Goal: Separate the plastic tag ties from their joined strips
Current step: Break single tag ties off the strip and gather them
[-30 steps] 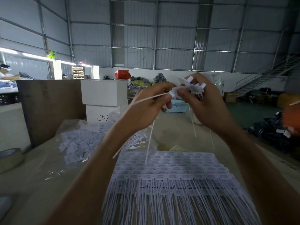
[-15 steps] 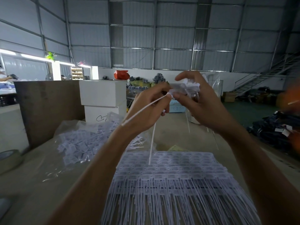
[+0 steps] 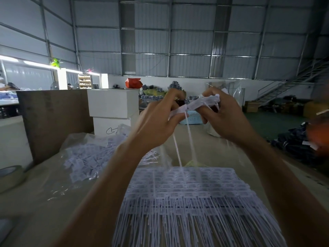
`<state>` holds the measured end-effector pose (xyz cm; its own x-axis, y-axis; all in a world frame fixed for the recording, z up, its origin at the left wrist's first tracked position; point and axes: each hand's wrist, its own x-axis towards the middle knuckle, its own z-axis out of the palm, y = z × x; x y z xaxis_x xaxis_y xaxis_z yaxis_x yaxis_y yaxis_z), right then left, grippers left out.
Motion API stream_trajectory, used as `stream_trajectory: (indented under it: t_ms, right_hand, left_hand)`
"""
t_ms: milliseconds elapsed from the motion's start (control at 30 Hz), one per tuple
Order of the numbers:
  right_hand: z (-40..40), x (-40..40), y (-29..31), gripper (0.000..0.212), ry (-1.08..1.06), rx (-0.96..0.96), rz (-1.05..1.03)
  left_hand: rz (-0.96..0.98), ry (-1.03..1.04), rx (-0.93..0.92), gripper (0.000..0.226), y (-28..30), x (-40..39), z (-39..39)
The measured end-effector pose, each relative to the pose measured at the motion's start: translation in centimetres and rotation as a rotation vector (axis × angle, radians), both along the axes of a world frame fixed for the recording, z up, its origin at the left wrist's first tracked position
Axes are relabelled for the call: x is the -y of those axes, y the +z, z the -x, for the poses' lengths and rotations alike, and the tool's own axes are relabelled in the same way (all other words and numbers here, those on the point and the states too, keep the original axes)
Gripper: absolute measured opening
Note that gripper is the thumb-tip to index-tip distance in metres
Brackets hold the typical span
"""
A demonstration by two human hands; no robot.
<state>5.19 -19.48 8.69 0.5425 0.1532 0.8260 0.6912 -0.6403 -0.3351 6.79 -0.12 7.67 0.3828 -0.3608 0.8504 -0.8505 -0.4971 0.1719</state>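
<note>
Currently both hands are up above the beige tabletop [image 3: 35,202], pinching one short white plastic strip of joined tag ties [image 3: 199,104] between them. Left hand [image 3: 156,125] has fingers curled on the strip's left end; right hand [image 3: 226,118] is closed over its right end. Thin flexible tails hang down from the strip, blurred. Below, a flat stack of white joined tie strips [image 3: 187,186] lies at the near edge, tails fanning toward the camera. A crinkled clear bag of loose separated white ties [image 3: 85,157] sits on the table's left side. Tape roll [image 3: 10,175] at the left edge.
</note>
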Motion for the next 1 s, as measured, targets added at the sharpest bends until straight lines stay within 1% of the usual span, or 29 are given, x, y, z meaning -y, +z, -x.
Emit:
stream_trajectory:
  t_ms: [100,200,300,367,500,633,733,800,867,1000]
  right_hand:
    - [0.0,-0.3,-0.5,0.025,0.096,-0.070,-0.098]
    - [0.1,-0.9,-0.7,0.012,0.252,-0.251,-0.300]
    - [0.4,-1.1,-0.9,0.014,0.436,-0.391,-0.415]
    - [0.5,-1.3,-0.9,0.016,0.506,-0.440,-0.451]
    - [0.2,-1.5,-1.0,0.021,0.522,-0.435,-0.500]
    - [-0.1,-1.6,-1.3,0.020,0.488,-0.420,-0.438]
    - [0.0,-1.7,-1.3,0.025,0.435,-0.416,-0.381]
    - [0.2,-1.5,-1.1,0.021,0.377,-0.388,-0.371]
    - [0.1,-1.1,-0.8,0.011,0.347,-0.353,-0.427]
    - [0.0,-0.2,-0.3,0.015,0.377,-0.355,-0.618]
  left_hand:
    - [0.062,-0.042,0.012,0.027,0.1,0.3,-0.1]
    - [0.079,-0.067,0.056,0.034,0.1,0.4,0.0]
    - [0.084,-0.064,0.091,0.041,0.3,0.3,0.1]
    - [0.079,-0.056,0.116,0.043,0.4,0.2,0.1]
    - [0.070,-0.046,0.160,0.037,0.5,-0.1,0.0]
    - [-0.011,-0.031,0.212,0.038,0.5,-0.3,-0.1]
    - [0.000,-0.047,0.194,0.040,0.5,-0.2,0.1]
    - [0.021,-0.054,0.156,0.040,0.5,-0.1,0.1]
    - [0.020,-0.031,0.147,0.042,0.6,-0.2,0.0]
    - [-0.064,0.084,0.122,0.052,0.6,-0.6,-0.5]
